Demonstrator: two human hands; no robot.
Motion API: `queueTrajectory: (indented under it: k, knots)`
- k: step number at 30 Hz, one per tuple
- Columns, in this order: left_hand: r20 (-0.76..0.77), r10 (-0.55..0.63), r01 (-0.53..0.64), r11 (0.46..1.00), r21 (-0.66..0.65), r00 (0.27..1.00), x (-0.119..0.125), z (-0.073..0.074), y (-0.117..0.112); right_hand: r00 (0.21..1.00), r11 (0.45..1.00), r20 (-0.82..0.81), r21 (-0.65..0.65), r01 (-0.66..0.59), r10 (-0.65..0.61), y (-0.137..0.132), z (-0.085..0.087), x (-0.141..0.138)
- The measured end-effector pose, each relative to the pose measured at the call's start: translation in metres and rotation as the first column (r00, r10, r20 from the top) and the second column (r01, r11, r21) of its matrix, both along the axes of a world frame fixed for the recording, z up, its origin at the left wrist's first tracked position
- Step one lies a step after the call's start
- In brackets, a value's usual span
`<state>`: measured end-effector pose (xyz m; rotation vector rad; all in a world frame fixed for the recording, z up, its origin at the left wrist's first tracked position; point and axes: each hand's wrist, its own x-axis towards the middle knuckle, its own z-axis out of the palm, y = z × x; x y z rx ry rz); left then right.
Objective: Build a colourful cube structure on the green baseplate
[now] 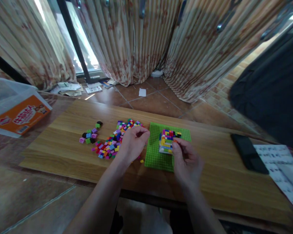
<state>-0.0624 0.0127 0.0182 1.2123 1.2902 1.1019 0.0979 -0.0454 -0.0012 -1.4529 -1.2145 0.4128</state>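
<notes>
A green baseplate [156,156] lies on a low wooden table [222,182]. On it stands a small block of many-coloured bricks [166,140]. My right hand [187,162] pinches a tiny orange brick against the block's right side. My left hand [133,141] hovers curled over the right edge of a loose pile of coloured bricks [112,143], its fingers closed together; what they hold is hidden. A smaller cluster of green, black and pink bricks [90,135] lies further left.
A black phone [249,152] and a printed sheet [283,169] lie at the table's right end. A clear box with an orange label [17,113] sits at left. Curtains [136,39] hang behind over a tiled floor. A dark cloth shape [273,87] fills the right.
</notes>
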Motion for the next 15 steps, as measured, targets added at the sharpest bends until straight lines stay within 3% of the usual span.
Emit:
queueTrajectory:
  k: [4, 7, 15]
  knots:
    - [-0.078, -0.080, 0.083, 0.996, 0.034, 0.994, 0.009, -0.003, -0.002, 0.978, 0.993, -0.175, -0.061, 0.100, -0.109, 0.006, 0.000, 0.018]
    - [-0.127, -0.108, 0.114, 0.993, 0.042, 0.986, 0.019, -0.003, -0.006, 0.977, 0.992, -0.187, -0.095, 0.086, -0.103, 0.008, -0.004, 0.026]
    - [-0.143, -0.070, 0.075, 0.997, 0.031, 0.987, 0.043, -0.021, -0.003, 0.975, 0.996, 0.213, -0.074, -0.041, 0.056, 0.003, 0.004, 0.029]
